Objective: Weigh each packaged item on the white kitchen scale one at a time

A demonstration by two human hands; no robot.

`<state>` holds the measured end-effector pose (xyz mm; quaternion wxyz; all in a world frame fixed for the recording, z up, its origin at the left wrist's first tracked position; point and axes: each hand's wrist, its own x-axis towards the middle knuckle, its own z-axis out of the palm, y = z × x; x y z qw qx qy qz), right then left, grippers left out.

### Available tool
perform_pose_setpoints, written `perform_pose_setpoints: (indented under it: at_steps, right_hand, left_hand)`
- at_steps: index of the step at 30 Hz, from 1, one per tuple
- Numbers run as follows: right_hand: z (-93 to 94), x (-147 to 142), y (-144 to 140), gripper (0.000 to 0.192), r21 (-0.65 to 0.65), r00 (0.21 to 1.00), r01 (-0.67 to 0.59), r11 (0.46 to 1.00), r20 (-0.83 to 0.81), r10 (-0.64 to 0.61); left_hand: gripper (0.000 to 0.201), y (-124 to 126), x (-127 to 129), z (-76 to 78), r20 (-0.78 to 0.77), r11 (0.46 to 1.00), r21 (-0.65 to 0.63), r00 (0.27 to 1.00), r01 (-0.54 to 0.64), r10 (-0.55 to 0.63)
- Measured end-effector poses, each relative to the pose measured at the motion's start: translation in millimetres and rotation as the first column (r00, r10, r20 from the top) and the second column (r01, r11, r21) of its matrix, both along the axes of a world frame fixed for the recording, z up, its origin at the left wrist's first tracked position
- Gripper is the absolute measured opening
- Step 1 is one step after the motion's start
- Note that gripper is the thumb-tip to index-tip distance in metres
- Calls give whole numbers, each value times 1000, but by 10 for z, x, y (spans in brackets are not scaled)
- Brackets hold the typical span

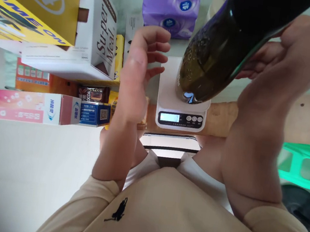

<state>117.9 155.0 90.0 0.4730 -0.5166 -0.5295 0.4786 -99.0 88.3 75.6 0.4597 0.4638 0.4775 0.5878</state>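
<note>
Dark glass fills your view: the bottle (225, 45) is clamped in your right hand (290, 54), long axis tilted, base hanging just above the scale (181, 112). Your left hand (142, 64) hovers open beside it, holding nothing, slightly farther from the platform.

Open room over the white scale (176, 84), between left hand (139, 75) and dark bottle (225, 45). Blocked leftward by stacked boxes (97, 35); behind, by a purple pack (171, 5).
</note>
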Motion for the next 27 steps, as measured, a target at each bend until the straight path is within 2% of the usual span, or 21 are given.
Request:
perform_pose_setpoints:
  at_steps: [2, 4, 7, 9, 12, 17, 21, 23, 25, 27]
  right_hand:
    - [-70, -105, 30, 34, 90, 985, 155, 984, -84, -148]
    - [-146, -224, 68, 37, 151, 950, 272, 950, -198, -240]
    - [-266, -289, 177, 48, 145, 881, 388, 910, -347, -321]
    - [-319, -254, 248, 56, 84, 853, 400, 913, -399, -337]
    - [-339, -189, 285, 59, 16, 838, 374, 927, -434, -331]
    - [-353, -203, 255, 58, 68, 821, 380, 923, -484, -303]
    - [-389, -232, 248, 58, 91, 798, 382, 920, -535, -278]
    - [-395, -234, 246, 57, 89, 788, 388, 917, -549, -280]
    - [-393, -230, 243, 58, 81, 787, 388, 918, -547, -285]
    - [-391, -223, 245, 58, 75, 798, 370, 926, -537, -275]
  left_hand:
    - [68, 21, -19, -29, 31, 999, 22, 999, -34, 33]
    - [61, 32, -12, -53, 7, 995, 80, 998, -55, 55]
    - [37, 65, 17, -112, -39, 969, 194, 986, -151, 161]
    - [30, 107, 28, -168, -1, 937, 266, 972, -225, 234]
    - [12, 163, 23, -237, 47, 910, 343, 972, -234, 232]
    - [34, 136, 36, -201, 98, 884, 373, 959, -283, 266]
    - [37, 91, 66, -116, 79, 906, 345, 970, -243, 230]
    - [44, 96, 65, -105, 92, 898, 349, 963, -268, 252]
    - [42, 117, 47, -124, 80, 886, 382, 965, -262, 251]
    - [26, 142, 20, -163, 44, 893, 389, 972, -228, 229]
